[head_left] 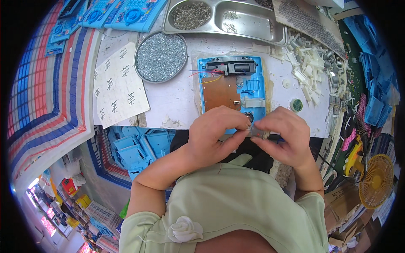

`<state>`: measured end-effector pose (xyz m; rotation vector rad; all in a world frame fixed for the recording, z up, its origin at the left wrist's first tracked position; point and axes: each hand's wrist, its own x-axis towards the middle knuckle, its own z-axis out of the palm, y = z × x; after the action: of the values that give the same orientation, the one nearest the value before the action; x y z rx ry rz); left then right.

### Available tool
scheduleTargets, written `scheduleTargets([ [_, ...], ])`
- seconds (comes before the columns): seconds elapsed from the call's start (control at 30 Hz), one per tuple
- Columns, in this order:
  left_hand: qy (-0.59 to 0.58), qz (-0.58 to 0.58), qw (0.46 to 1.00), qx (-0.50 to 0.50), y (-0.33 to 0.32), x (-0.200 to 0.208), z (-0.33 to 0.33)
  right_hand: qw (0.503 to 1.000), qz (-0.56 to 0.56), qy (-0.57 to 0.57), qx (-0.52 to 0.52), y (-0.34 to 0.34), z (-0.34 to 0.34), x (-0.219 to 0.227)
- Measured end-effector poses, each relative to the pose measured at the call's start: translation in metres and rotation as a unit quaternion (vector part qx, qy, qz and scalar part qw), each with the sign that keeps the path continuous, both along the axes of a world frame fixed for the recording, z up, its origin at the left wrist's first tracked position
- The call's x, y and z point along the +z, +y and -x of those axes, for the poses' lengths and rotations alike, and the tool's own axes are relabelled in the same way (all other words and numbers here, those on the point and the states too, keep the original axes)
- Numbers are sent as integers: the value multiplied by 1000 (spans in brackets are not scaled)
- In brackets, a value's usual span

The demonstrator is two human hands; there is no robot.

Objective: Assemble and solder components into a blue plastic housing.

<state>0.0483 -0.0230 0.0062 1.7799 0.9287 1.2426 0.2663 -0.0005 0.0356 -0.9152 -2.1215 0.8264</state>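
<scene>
A blue plastic casing lies on the table just beyond my hands. Inside it are a brown circuit board, a black mechanism along the far side, and thin red and yellow wires. Over the near edge of the casing, my right hand is closed on a small grey part that looks like a motor. My left hand meets it there, thumb and forefinger pinched together at the part's left end. Whatever those left fingertips pinch is too small and covered to name.
A round tray of screws stands left of the casing, beside a written paper sheet. Behind is a metal tray with small metal pieces. White plastic parts are heaped at right, near a green-and-white roll. Blue panels fill a bag below left.
</scene>
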Motion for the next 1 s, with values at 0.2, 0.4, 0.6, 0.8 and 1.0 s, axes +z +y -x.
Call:
scheduleTargets([
  [0.2, -8, 78, 996, -48, 1, 2, 7, 997, -57, 38, 27, -1, 5, -5],
  [0.4, 65, 13, 998, -15, 2, 4, 4, 995, -95, 20, 39, -1, 3, -9],
  [0.6, 49, 10, 999, -8, 0, -4, 2, 995, -97, 34, 6, -6, -5, -24],
  [0.8, 58, 125, 990, 38, 17, 9, -4, 992, -119, 29, -38, -1, -26, -28],
  [1.0, 345, -95, 933, 40, 50, 2, -21, 976, 57, 37, -209, -9, -60, -36],
])
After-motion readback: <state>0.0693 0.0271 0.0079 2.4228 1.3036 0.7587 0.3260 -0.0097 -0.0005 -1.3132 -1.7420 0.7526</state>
